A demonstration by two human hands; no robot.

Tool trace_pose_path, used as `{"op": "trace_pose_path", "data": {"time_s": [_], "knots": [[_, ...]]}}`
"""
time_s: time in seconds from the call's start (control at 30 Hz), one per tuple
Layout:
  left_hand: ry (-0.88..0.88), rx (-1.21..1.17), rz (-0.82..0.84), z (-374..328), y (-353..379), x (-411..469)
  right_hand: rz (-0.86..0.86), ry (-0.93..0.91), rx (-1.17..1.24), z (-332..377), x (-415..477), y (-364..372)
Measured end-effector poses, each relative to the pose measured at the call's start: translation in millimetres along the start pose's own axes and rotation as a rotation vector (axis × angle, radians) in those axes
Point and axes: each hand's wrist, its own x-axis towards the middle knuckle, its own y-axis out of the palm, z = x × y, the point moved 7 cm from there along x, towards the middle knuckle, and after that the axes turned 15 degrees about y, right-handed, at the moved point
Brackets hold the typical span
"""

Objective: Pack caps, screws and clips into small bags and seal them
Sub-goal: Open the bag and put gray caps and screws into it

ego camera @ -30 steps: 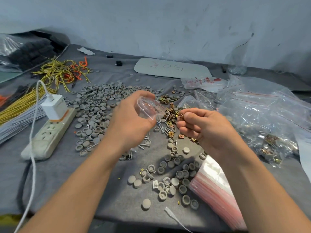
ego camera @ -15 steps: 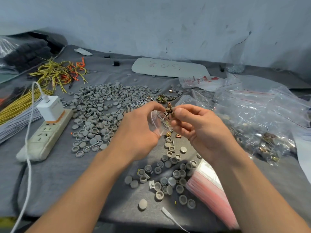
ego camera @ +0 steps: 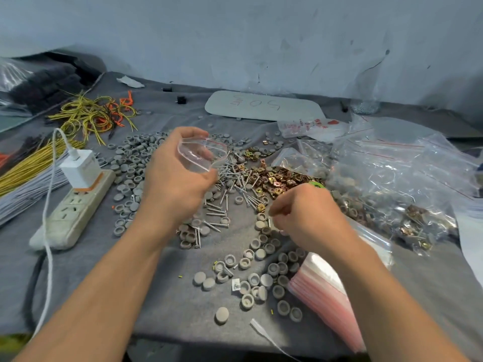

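Two hands work at worktop (ego camera: 162,296) centre | left hand (ego camera: 177,181) pinches small bag (ego camera: 202,155) open at its rim; film likely limp, slippery | right hand (ego camera: 308,212) curled over caps (ego camera: 260,225), hold unclear

Open at near left over bare cloth (ego camera: 170,296). Blocked farther left by power strip (ego camera: 78,207) and its cable (ego camera: 48,257). Cluttered through the centre with caps (ego camera: 254,279) and screws (ego camera: 217,211). Hemmed at right by filled bags (ego camera: 392,184), seemingly heaped.

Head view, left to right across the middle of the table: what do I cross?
yellow wires → power strip → left hand holding the small bag → right hand → heap of filled clear bags
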Motion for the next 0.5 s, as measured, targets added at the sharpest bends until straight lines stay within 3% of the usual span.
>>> {"op": "trace_pose_path", "data": {"time_s": [0.2,0.5], "knots": [[0.081,0.361,0.18,1.9,14.8,-4.6,0.081,-0.041,-0.199,14.7,-3.9,24.8],[0.045,0.511,0.443,8.2,41.3,-16.1,0.053,-0.034,-0.194,11.1,-0.9,26.0]]}}
